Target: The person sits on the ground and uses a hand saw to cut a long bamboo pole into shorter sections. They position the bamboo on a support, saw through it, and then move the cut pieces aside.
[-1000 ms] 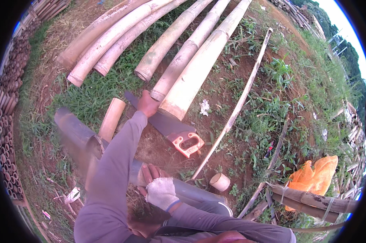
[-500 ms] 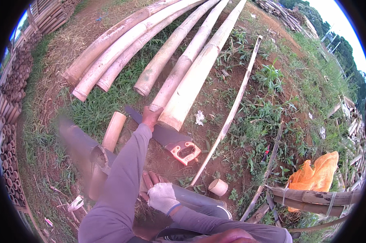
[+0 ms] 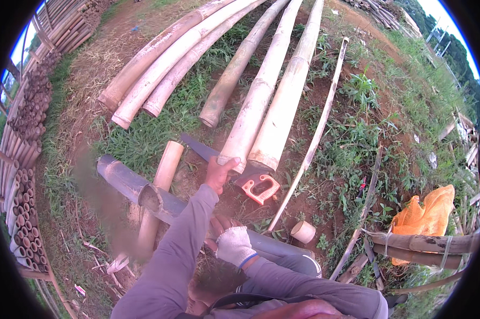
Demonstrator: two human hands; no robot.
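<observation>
My left hand [image 3: 217, 175] is closed around the cut end of a thick pale bamboo pole [image 3: 256, 106], thumb on top. Beside that pole lies another bamboo pole [image 3: 288, 95]. Partly beneath the held end rests a handsaw [image 3: 261, 187] with an orange handle and dark blade. My right hand [image 3: 234, 245], in a white glove with bare fingertips, lies with fingers stretched out over a dark grey pole [image 3: 272, 244] near my legs. A notch shows in the dark pole's left part, and a short bamboo length [image 3: 168, 167] crosses it there.
More bamboo poles [image 3: 165, 53] fan out at the far left. A thin split strip [image 3: 319, 127] and a short bamboo ring [image 3: 303, 232] lie to the right. An orange mesh sack [image 3: 423, 212] sits beside tied poles [image 3: 420, 243]. Stacked bamboo [image 3: 24, 228] lines the left.
The view has shifted, so most things sit farther right in it. My left hand has its thumb over the pole's end, and that end now lies nearer me. The saw remains on the ground.
</observation>
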